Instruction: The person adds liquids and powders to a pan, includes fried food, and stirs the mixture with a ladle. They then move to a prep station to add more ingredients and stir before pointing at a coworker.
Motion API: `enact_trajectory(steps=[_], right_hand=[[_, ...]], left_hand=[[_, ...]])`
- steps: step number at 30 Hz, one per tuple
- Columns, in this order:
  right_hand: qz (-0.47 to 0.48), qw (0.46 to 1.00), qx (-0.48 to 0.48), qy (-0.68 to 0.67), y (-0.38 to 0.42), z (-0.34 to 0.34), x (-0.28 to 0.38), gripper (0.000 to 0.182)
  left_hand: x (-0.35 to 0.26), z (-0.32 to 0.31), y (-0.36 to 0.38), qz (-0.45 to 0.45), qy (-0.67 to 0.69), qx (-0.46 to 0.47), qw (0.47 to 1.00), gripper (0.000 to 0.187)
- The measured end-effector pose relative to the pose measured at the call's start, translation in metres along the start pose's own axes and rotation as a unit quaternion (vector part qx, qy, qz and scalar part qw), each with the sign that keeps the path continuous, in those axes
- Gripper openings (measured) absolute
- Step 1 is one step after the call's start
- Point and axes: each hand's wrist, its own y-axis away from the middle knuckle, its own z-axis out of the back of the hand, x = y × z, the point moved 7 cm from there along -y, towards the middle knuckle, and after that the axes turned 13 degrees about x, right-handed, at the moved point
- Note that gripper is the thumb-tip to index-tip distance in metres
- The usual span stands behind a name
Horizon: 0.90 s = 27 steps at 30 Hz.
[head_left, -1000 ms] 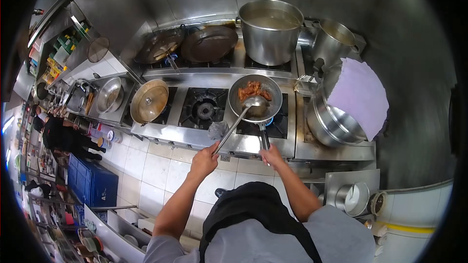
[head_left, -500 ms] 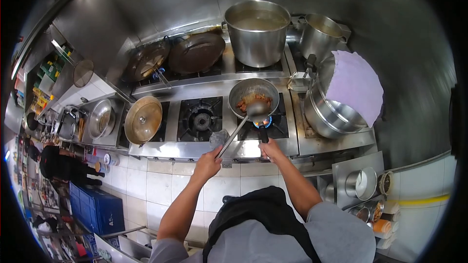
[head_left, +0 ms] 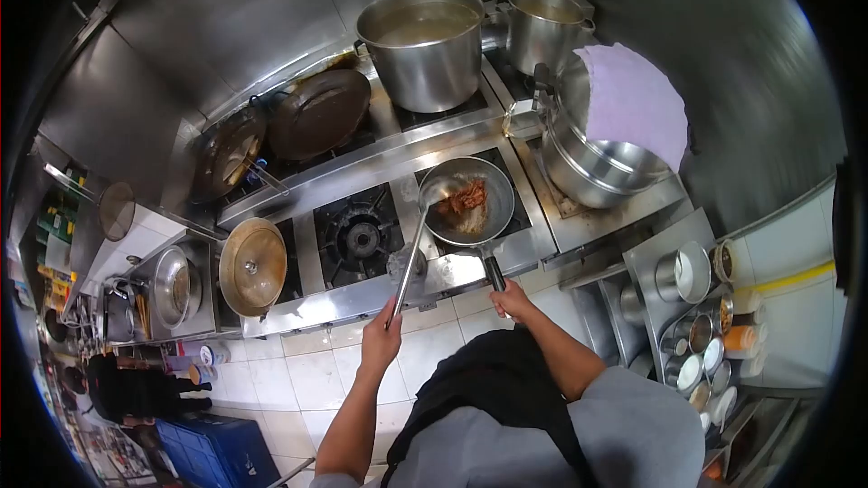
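In the head view, my right hand [head_left: 514,300] is closed around the black handle of a frying pan [head_left: 448,233]. The pan is over the front right burner, whose dark grate shows past its far rim. Reddish-brown chopped food [head_left: 467,198] lies in a heap in the pan. My left hand [head_left: 382,341] is wrapped round the long metal handle of a ladle [head_left: 411,258]. The ladle's end reaches the pan's left rim, and its bowl is hard to make out. A crumpled grey cloth-like bundle [head_left: 398,262] sits by the stove's front edge, behind the ladle handle.
A large stockpot [head_left: 423,68] and a smaller pot [head_left: 542,36] stand behind. Right is a big steel pot [head_left: 588,172] under a lilac cloth [head_left: 633,104]. Dark woks [head_left: 321,117] and a lidded pan [head_left: 253,267] are left. A person [head_left: 136,389] stands far left, near a blue crate [head_left: 212,452].
The view has turned. The pan has come toward me off the flame, which no longer shows. The ladle has swung from the food to the pan's left rim.
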Motion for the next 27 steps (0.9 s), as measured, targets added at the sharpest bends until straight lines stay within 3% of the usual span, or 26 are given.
enact_trajectory(steps=[6, 9, 11, 13, 15, 18, 20, 22, 27], right_hand=[[-0.076, 0.997, -0.002, -0.032, -0.008, -0.001, -0.027, 0.019], [-0.071, 0.995, 0.037, -0.067, -0.016, 0.003, -0.024, 0.02], [-0.069, 0.978, 0.105, -0.165, -0.017, -0.001, -0.016, 0.019], [-0.084, 0.975, 0.1, -0.181, -0.022, 0.001, -0.003, 0.019], [-0.031, 0.998, 0.044, -0.045, -0.034, 0.017, 0.003, 0.02], [-0.008, 0.998, 0.055, -0.042, -0.03, 0.017, -0.009, 0.021], [-0.041, 0.998, 0.04, 0.036, 0.018, 0.023, -0.028, 0.022], [-0.046, 0.992, 0.092, -0.074, 0.072, 0.011, -0.007, 0.022], [-0.084, 0.993, 0.077, -0.041, 0.053, 0.026, 0.024, 0.021]], left_hand=[[-0.002, -0.045, -0.093, -0.025, -0.076, -0.048, 0.996, 0.041], [-0.005, -0.066, -0.112, -0.003, -0.063, 0.012, 0.998, 0.042], [-0.023, -0.055, -0.093, -0.054, -0.149, 0.03, 0.987, 0.042], [-0.033, -0.026, -0.071, -0.026, -0.18, 0.041, 0.982, 0.042], [-0.04, -0.003, -0.048, 0.002, -0.216, 0.056, 0.975, 0.042], [-0.058, 0.02, -0.007, -0.011, -0.185, 0.038, 0.982, 0.041], [-0.067, 0.03, 0.019, 0.027, -0.116, 0.096, 0.988, 0.041], [-0.083, 0.03, 0.047, 0.047, -0.072, 0.119, 0.989, 0.04], [-0.085, -0.004, 0.057, 0.091, -0.063, 0.151, 0.982, 0.039]])
